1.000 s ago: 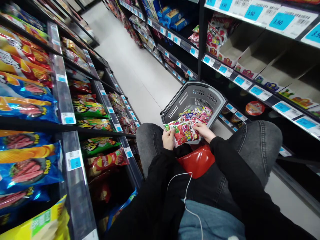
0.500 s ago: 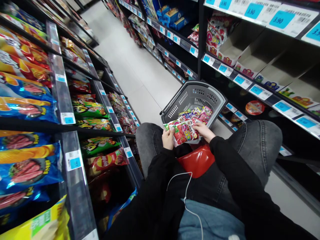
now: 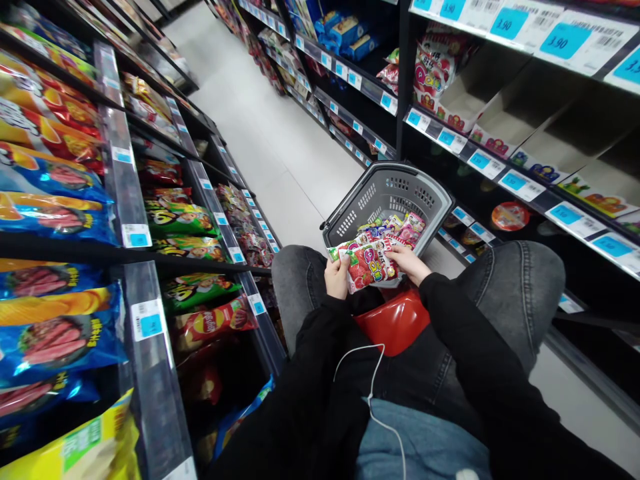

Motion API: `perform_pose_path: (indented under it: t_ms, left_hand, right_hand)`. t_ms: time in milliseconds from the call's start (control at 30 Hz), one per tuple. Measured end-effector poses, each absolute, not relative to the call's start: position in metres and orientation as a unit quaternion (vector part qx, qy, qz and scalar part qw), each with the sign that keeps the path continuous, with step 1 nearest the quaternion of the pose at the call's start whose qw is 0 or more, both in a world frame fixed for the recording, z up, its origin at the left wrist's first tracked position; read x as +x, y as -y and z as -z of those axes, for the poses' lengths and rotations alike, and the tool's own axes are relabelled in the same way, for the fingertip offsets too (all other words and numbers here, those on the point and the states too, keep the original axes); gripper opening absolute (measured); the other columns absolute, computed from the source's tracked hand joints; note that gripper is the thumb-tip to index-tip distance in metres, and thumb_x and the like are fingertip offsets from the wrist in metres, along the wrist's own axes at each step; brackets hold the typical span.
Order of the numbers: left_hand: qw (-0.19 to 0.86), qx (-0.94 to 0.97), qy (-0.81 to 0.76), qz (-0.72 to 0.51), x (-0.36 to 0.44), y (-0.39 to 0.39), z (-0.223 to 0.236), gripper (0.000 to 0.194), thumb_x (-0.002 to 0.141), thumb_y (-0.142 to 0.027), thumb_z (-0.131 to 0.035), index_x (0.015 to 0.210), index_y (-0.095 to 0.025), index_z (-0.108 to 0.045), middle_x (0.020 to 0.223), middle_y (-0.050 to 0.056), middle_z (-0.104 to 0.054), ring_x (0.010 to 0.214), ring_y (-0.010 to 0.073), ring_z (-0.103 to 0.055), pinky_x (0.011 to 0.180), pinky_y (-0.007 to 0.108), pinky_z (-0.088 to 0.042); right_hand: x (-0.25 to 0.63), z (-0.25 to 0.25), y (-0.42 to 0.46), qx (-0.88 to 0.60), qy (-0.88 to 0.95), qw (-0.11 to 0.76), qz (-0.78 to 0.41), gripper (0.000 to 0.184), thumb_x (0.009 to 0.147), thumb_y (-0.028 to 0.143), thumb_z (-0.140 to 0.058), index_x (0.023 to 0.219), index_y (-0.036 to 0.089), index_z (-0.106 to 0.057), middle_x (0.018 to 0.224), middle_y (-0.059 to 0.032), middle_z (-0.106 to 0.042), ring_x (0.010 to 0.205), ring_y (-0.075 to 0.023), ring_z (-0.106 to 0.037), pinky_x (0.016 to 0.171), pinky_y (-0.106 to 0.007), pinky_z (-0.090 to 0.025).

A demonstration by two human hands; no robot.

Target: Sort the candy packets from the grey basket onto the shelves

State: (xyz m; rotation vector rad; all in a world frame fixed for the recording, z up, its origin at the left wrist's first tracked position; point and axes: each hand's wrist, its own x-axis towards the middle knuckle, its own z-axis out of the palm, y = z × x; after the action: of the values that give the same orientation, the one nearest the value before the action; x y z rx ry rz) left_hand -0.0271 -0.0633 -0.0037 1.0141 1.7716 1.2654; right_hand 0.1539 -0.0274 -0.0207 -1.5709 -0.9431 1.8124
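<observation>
Between my two hands, in front of my knees, are red and white bags of gummy candy (image 3: 364, 267), one lapping over another. My left hand (image 3: 337, 275) pinches the left end, thumb on top. At the other end my right hand (image 3: 408, 264) grips the upper right corner. Just beyond them stands a grey shopping basket (image 3: 367, 179) with slotted walls. Several colourful candy bags (image 3: 400, 227) lie in it. The held bags are over its near edge and hide part of that rim.
Shelves of chip bags (image 3: 55, 340) rise close on the left. To the right, a shelf holds cardboard candy trays (image 3: 520, 127) with price tags. A red plastic stool (image 3: 395, 323) shows between my legs. The pale aisle floor (image 3: 265, 127) runs ahead. A white cable (image 3: 373, 380) hangs over my lap.
</observation>
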Motion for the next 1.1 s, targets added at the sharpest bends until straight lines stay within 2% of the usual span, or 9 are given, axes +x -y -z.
perform_pose_path:
  t_ms: [667,1100]
  left_hand:
    - [0.369,0.38,-0.694,-0.488,-0.0251,0.063,0.0007,0.04,0.068,-0.053,-0.067,0.061,-0.014,-0.07,0.096,0.008,-0.063,0.093,0.0214,-0.059,0.087,0.03,-0.045]
    - [0.366,0.383,-0.693,-0.489,-0.0257,0.0629,0.0018,0.039,0.069,-0.053,-0.066,0.062,-0.014,-0.071,0.097,0.008,-0.063,0.094,0.0213,-0.059,0.088,0.03,-0.043]
  right_hand:
    - [0.1534,0.0254,0.0269,-0.582,0.353,0.278,-0.678,0.011,0.071,0.026,-0.053,0.076,0.017,-0.057,0.063,-0.0001,-0.06,0.065,-0.0141,-0.059,0.057,-0.023,-0.044]
    - [0.1532,0.0188,0.0271,-0.592,0.358,0.274,-0.668,0.013,0.07,0.028,-0.054,0.076,0.017,-0.057,0.064,0.0006,-0.059,0.06,-0.0123,-0.054,0.055,-0.023,-0.04]
